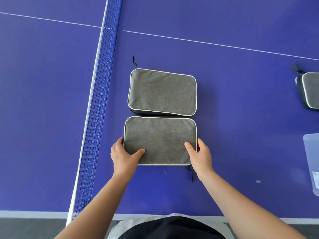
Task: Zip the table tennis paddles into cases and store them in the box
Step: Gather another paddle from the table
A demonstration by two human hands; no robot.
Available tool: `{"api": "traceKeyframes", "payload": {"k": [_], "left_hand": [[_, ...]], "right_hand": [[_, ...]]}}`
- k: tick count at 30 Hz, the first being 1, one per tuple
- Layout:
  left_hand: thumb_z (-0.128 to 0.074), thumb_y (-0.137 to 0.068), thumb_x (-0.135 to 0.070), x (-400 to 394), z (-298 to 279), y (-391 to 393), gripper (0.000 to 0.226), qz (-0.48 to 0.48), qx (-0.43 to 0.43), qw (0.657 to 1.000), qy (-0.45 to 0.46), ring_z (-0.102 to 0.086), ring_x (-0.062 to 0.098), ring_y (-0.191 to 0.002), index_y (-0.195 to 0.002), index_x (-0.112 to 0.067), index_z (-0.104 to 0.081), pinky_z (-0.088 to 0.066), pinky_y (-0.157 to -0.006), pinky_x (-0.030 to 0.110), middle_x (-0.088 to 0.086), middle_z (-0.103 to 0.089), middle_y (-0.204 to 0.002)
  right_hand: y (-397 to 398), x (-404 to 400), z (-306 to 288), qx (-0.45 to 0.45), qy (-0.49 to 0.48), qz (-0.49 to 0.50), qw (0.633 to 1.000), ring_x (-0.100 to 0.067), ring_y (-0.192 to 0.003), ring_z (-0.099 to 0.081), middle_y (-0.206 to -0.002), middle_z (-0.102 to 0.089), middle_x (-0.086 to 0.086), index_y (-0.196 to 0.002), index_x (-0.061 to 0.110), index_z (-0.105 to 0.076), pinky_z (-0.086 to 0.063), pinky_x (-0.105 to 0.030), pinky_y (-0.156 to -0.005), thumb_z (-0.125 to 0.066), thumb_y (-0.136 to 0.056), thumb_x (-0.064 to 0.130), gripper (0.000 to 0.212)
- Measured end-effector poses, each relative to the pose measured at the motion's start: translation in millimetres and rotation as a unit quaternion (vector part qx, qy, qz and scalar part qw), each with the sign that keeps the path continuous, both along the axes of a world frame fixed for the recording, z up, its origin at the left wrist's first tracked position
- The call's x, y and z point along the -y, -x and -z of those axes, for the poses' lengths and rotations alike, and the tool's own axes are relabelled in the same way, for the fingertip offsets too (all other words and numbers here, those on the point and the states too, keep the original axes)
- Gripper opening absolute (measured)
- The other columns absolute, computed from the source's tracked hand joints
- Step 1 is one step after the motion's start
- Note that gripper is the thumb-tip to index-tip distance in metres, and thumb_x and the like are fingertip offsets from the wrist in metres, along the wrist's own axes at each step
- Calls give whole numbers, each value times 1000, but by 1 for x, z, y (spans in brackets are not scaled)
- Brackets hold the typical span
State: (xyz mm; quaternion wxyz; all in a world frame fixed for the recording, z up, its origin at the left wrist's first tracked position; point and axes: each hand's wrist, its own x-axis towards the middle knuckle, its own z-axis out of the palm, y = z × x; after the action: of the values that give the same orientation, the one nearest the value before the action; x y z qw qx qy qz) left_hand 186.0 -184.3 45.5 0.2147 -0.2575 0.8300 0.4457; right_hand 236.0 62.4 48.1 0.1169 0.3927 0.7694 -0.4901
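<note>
Two grey fabric paddle cases with white piping lie side by side on the blue table tennis table. The near case [160, 140] is held at both short ends: my left hand [123, 153] grips its left edge with the thumb on top, and my right hand [200, 153] grips its right edge the same way. A dark zipper pull hangs off its near right corner. The far case [162, 92] touches it along the long side, with a dark strap at its far left corner. No paddle is visible.
The blue net [98, 100] runs along the left of the cases. A third grey case [310, 90] lies at the right edge. A clear plastic box [312, 163] stands at the right, partly out of frame. The table's near edge is just below my arms.
</note>
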Motion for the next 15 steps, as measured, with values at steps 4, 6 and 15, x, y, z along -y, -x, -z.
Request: {"api": "traceKeyframes", "payload": {"k": [4,6,15], "left_hand": [[-84,-72,-36,-3,-8,-11,89,-11,-14,1000,3,-36,21,-135,-146,-22,-37,-39,-110,50,-3,-36,-144],[-83,-73,-37,-6,-14,-20,90,-13,-24,1000,2,-34,21,-137,-147,-21,-35,-37,-111,49,-3,-34,-145],[-80,-79,-37,-23,-36,-99,89,19,-71,997,20,-22,18,-144,-151,-15,-32,-27,-117,40,0,-30,-153]], "right_hand": [[-8,0,-8,4,-19,-35,999,-8,-115,-57,-126,-57,8,-130,44,-52,-51,-41,-98,-60,-79,65,56],[-14,1,-15,14,-35,-51,998,-11,-125,-49,-137,-46,5,-146,33,-40,-43,-37,-106,-62,-85,58,70],[-85,4,-36,-41,-50,-162,985,-14,-134,-41,-143,-44,7,-148,26,-38,-38,-29,-106,-62,-91,46,65]]}}
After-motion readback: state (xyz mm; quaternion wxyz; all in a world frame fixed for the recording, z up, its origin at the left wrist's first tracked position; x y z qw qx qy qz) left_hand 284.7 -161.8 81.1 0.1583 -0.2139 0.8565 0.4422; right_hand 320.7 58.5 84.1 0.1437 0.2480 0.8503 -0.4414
